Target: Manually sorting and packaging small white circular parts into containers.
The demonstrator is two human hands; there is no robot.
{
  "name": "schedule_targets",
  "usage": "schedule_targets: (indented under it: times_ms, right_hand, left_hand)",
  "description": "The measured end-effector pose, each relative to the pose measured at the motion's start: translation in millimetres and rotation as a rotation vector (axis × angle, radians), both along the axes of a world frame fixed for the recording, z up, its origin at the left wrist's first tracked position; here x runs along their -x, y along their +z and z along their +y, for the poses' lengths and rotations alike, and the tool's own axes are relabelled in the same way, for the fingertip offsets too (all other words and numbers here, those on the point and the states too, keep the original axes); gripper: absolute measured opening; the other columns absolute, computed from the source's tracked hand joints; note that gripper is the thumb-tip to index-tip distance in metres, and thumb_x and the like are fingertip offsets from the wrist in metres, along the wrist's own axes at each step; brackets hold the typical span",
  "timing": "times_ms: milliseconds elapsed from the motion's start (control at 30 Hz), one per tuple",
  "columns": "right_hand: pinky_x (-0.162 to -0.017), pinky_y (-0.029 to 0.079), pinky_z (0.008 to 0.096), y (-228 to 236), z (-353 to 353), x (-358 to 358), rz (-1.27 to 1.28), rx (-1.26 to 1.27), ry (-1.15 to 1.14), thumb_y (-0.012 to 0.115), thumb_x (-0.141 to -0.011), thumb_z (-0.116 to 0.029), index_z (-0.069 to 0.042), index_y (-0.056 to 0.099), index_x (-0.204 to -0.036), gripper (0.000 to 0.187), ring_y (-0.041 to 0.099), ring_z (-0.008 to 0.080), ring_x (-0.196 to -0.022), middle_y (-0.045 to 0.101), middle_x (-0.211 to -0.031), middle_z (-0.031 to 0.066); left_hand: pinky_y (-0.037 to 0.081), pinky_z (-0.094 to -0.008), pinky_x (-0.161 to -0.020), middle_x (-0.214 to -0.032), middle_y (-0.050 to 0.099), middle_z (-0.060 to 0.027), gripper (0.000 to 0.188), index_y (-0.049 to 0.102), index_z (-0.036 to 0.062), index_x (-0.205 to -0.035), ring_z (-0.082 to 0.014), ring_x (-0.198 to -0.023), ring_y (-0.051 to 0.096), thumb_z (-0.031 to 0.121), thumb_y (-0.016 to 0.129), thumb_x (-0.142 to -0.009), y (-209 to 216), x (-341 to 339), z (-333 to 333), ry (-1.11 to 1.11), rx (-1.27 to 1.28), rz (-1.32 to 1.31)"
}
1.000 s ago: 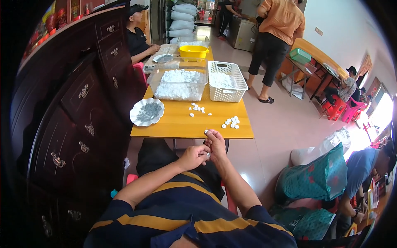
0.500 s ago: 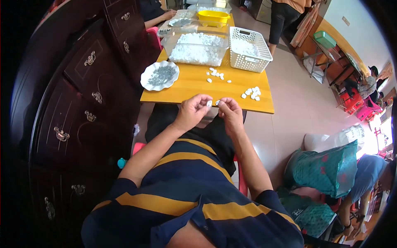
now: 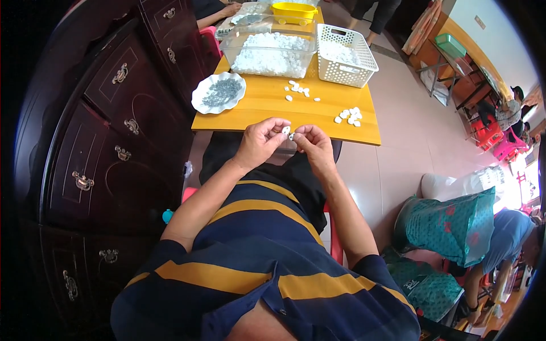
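Observation:
Just in front of the table's near edge, my left hand [image 3: 260, 143] pinches a small white plastic piece [image 3: 285, 130] between thumb and fingers. Close beside it, my right hand [image 3: 315, 149] is closed on a second small white piece [image 3: 292, 136] that has a dark spot. The two pieces are almost together; whether they touch I cannot tell. Beyond my hands, loose white pieces [image 3: 297, 88] lie scattered on the yellow table [image 3: 256, 116]. Another cluster of white pieces [image 3: 348, 116] sits near the right corner. A scalloped white dish [image 3: 199, 103] at left holds small grey bits.
A clear bin [image 3: 227, 52] heaped with white pieces and a white perforated basket [image 3: 335, 74] stand farther back, before a yellow tub [image 3: 293, 12]. Dark drawers [image 3: 108, 142] line the left. Green bags [image 3: 446, 227] stand on the floor at right; other people are nearby.
My right hand has brought its piece closer to the one in my left hand. The view has shifted slightly, so the table sits higher. A standing person at the back has moved left.

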State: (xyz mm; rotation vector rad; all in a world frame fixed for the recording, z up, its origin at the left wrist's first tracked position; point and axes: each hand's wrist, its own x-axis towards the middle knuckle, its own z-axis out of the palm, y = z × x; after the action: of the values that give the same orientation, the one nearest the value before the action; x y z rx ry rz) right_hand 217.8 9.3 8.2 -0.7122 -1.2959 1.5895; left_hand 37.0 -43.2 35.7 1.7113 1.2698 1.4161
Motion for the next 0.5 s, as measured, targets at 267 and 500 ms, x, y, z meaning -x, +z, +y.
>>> schedule_targets:
  times_ms: [267,500]
  right_hand:
    - [-0.066,0.045,0.0203,-3.2,1.6,0.4,-0.002,-0.04,0.029,0.071,-0.094,-0.008,-0.004,0.066,-0.102,0.009,0.056,0.0055,-0.071,0.065,-0.082,-0.0024]
    - [-0.067,0.045,0.0201,-3.3,0.7,-1.4,-0.026,-0.029,0.059,0.07,-0.095,-0.007,-0.004,0.066,-0.103,0.009,0.056,0.0049,-0.073,0.065,-0.083,-0.0024]
  left_hand:
    - [0.053,-0.0204,-0.071,-0.092,0.069,-0.0005,0.023,0.068,-0.0011,-0.118,-0.0048,-0.076,0.061,0.001,0.066,-0.095,0.2,0.8,-0.4,-0.002,0.009,0.004]
    - [0.052,-0.0208,-0.072,-0.092,0.069,-0.0008,0.025,0.069,-0.0008,-0.119,-0.0058,-0.076,0.061,0.002,0.066,-0.095,-1.4,2.3,-1.6,-0.003,0.032,0.006]
